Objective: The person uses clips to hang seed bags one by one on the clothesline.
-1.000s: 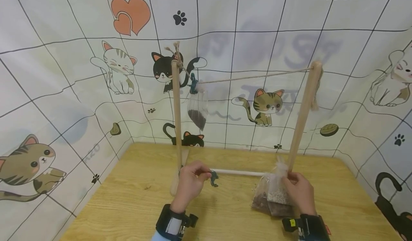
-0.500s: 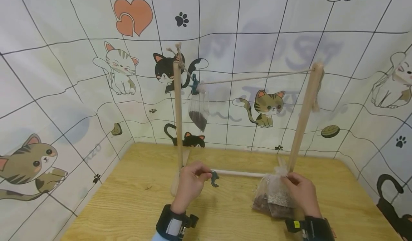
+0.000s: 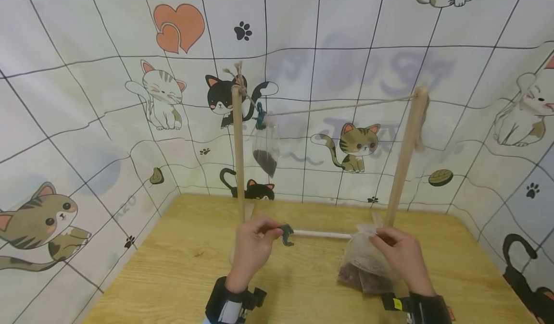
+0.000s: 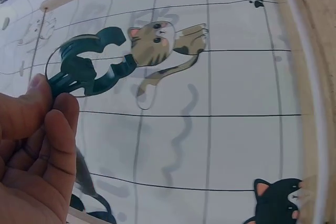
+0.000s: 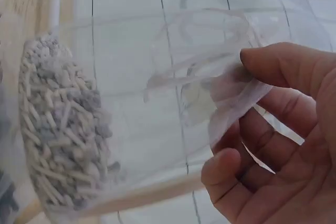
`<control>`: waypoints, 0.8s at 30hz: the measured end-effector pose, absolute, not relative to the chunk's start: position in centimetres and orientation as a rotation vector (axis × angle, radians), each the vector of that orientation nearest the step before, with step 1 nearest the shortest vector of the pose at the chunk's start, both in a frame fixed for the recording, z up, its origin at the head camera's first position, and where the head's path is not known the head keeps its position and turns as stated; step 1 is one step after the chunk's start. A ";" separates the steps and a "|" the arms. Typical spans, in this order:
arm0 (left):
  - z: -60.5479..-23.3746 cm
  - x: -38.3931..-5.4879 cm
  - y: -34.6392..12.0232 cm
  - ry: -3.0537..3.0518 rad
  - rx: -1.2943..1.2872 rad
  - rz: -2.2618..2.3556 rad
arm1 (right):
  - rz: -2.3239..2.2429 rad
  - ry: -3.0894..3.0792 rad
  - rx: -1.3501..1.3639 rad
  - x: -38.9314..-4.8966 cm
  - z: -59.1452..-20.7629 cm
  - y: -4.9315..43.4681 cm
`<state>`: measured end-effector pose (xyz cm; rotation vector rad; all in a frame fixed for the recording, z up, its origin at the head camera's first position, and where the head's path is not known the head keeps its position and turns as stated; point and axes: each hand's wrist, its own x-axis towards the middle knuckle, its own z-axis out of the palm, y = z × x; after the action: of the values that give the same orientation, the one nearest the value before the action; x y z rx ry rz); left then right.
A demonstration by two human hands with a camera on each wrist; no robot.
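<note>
Clip (image 4: 79,69), dark teal, sits just below the middle of the head view, held by the left hand (image 3: 253,247). Its thumb and forefinger are closed together on the clip's tail end; the other fingers (image 4: 62,150) are loosely bent. The clip's two curved prongs stand apart, with nothing between them, and point right in the left wrist view.

At lower right of the head view, the right hand (image 3: 400,254) pinches the thin mouth of a clear bag (image 5: 65,124) between thumb and forefinger, its remaining fingers half curled. Pale pellets fill the bag's far end, at the left of the right wrist view. Dark-filled bags (image 3: 349,276) lie on the counter (image 3: 303,290) just beside and behind it; I cannot tell how many, nor whether the pellet bag rests on them.

Behind the hands, a left post (image 3: 238,155) and a right post (image 3: 404,165) carry a string (image 3: 342,106) across the centre of the head view, with a pale rod (image 3: 322,234) low between them. Near the left post, a second clip (image 3: 260,117) grips the string, and a hanging bag (image 3: 265,160) with dark contents dangles below it.
</note>
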<state>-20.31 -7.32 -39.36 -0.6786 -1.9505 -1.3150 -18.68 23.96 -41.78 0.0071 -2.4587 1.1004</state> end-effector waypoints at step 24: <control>-24.1 -22.6 -7.0 -1.697 -0.810 -1.049 | 1.471 -2.367 0.492 -22.5 -34.9 17.6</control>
<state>-22.60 -7.00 -24.13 -0.8097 -1.6967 -1.0492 -22.50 17.60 -34.85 0.4917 -2.3672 1.4706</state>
